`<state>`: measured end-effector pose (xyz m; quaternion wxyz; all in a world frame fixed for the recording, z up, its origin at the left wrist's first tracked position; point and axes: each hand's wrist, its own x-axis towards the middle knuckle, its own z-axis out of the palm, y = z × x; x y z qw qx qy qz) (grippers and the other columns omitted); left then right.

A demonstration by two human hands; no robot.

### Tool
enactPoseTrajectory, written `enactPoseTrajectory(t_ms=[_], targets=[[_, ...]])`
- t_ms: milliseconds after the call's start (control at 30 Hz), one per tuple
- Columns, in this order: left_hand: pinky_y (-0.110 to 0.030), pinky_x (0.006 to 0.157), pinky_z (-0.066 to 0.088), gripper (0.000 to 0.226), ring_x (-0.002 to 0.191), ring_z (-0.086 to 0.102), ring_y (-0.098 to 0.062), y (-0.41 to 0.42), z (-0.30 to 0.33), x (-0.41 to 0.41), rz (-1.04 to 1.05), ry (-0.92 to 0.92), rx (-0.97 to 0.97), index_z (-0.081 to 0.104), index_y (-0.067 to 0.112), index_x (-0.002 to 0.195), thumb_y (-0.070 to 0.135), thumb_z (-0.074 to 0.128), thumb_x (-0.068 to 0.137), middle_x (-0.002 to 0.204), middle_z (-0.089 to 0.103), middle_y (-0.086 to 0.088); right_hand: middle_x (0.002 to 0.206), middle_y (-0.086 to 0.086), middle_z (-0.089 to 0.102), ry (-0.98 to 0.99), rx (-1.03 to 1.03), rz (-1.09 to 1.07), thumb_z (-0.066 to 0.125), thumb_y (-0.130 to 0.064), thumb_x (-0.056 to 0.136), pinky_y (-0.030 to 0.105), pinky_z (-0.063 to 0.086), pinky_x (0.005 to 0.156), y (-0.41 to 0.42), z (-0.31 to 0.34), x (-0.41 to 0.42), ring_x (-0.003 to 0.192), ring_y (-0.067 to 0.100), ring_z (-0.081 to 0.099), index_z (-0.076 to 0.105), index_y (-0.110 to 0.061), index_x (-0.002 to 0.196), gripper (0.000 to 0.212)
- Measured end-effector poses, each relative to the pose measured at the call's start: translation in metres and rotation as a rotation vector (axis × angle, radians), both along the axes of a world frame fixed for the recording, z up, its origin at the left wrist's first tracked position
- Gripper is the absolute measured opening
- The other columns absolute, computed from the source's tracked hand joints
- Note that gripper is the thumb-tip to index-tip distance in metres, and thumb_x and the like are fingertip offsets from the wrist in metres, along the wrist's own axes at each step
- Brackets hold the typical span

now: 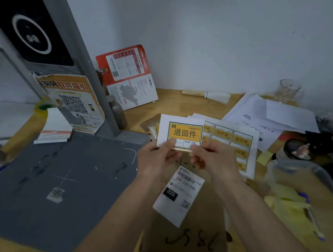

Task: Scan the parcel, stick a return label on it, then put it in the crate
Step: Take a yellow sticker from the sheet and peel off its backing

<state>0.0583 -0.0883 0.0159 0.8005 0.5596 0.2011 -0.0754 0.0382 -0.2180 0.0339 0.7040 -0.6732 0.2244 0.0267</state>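
- Parcel (187, 230): brown and flat, lying on the wooden desk (172, 103) directly below both hands, white shipping label (179, 195) face up; kept close so the next label can go straight down.
- Return label (182, 133): yellow print on white backing, held upright above the parcel's far end, printed side toward the camera.
- Left hand (155, 158): fingers closed on the label's lower left corner, thumb in front, steadying the piece.
- Right hand (217, 162): thumb and forefinger pinched narrow at the lower edge near the middle; judged to be working the sticker off its backing.
- Sheet of spare labels (234, 142): flat on the desk just behind the hands, within easy reach.
- Grey scanning mat (53, 175): beside the parcel on the left, nothing placed on it.
- Crate: not in view.
- Step in hand, as judged: labelling; sticking and crating not yet done.
- Risk: a curled sticker may land crooked or cover the barcode.
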Motion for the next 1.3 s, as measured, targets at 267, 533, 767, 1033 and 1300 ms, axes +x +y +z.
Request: enactPoseTrajectory(t_ms=[267, 533, 767, 1033, 1300], targets=[[-0.029, 0.074, 0.062, 0.017, 0.082, 0.075, -0.023, -0.013, 0.024, -0.051, 0.023, -0.05, -0.029, 0.069, 0.002, 0.104, 0.001, 0.056, 0.094, 0.094, 0.076, -0.015, 0.061, 0.008, 0.065, 0.058, 0.087, -0.013, 0.076, -0.012, 0.076, 0.019, 0.044, 0.037, -0.033, 0.017, -0.05, 0.038, 0.009, 0.054, 0.065, -0.005, 0.077, 0.014], [-0.022, 0.059, 0.06, 0.016, 0.068, 0.072, -0.021, 0.0, 0.053, -0.063, 0.015, -0.133, 0.157, 0.072, -0.002, 0.096, 0.001, 0.073, 0.081, 0.085, 0.077, -0.014, 0.047, 0.001, 0.059, 0.018, 0.074, -0.016, 0.078, -0.023, 0.076, 0.02, 0.039, 0.037, -0.029, 0.036, -0.083, 0.037, 0.01, 0.049, 0.061, -0.009, 0.064, 0.025], [-0.016, 0.054, 0.055, 0.015, 0.051, 0.063, -0.005, 0.03, 0.064, -0.067, -0.035, -0.173, 0.258, 0.073, 0.002, 0.089, 0.008, 0.079, 0.076, 0.073, 0.073, -0.007, 0.051, 0.002, 0.058, -0.06, 0.009, -0.041, 0.076, -0.026, 0.077, 0.019, 0.039, 0.038, -0.003, 0.045, -0.091, 0.038, 0.009, 0.049, 0.062, -0.007, 0.066, 0.026], [-0.022, 0.061, 0.058, 0.013, 0.064, 0.067, -0.015, 0.051, 0.074, -0.061, -0.132, -0.163, 0.235, 0.071, 0.002, 0.095, 0.004, 0.072, 0.082, 0.08, 0.074, -0.011, 0.078, 0.013, 0.07, -0.254, -0.052, -0.176, 0.074, -0.004, 0.078, 0.023, 0.049, 0.054, 0.015, 0.061, -0.078, 0.056, 0.014, 0.058, 0.057, -0.009, 0.07, 0.019], [-0.023, 0.092, 0.043, 0.061, 0.115, 0.047, -0.004, 0.038, 0.125, -0.052, -0.267, -0.58, 0.887, 0.052, 0.035, 0.131, 0.023, 0.079, 0.077, 0.123, 0.052, 0.016, 0.069, -0.001, 0.066, -0.365, -0.239, -0.148, 0.068, 0.0, 0.081, 0.013, 0.046, 0.054, 0.018, 0.082, -0.071, 0.054, 0.002, 0.055, 0.066, -0.018, 0.068, 0.022]])
